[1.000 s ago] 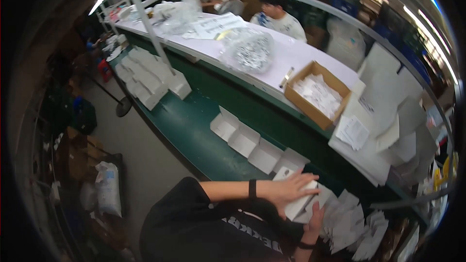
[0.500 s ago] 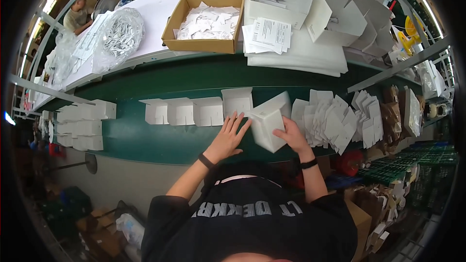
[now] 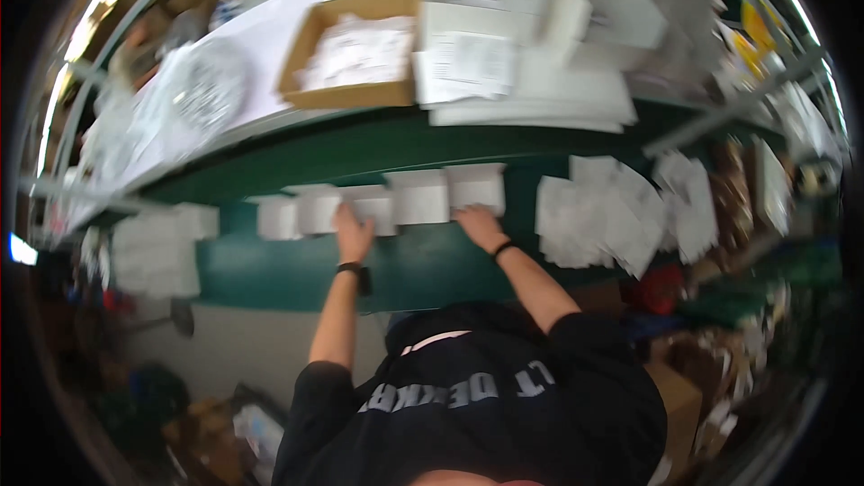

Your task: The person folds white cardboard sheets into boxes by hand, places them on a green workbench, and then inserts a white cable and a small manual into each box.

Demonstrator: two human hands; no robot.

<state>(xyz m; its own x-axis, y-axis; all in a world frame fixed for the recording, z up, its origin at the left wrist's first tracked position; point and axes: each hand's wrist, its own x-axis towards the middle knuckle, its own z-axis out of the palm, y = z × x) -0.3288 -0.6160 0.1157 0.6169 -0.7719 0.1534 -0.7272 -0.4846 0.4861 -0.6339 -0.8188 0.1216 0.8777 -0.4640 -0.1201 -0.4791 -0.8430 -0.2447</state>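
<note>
Both my hands are down at a row of open white boxes

Five open white boxes (image 3: 373, 205) stand side by side on the green tabletop (image 3: 270, 274), closer to its far edge than to its near one. My left hand (image 3: 354, 236) is at the second and third from the left, fingers bent at the place where they meet; I cannot tell whether they grip a wall or only touch it. My right hand (image 3: 481, 227) lies at the near side of the rightmost box (image 3: 476, 185), fingertips touching it; whether they pinch it, I cannot tell.

Toward the tabletop's left end sits a block of white boxes (image 3: 155, 250), blurred. Toward its right end lies a heap of flat white cartons (image 3: 601, 214), with a smaller heap (image 3: 688, 207) just beside it. Beyond the far edge, on a raised white shelf (image 3: 270, 31), a brown carton (image 3: 351, 95) holds white papers (image 3: 360, 52).
</note>
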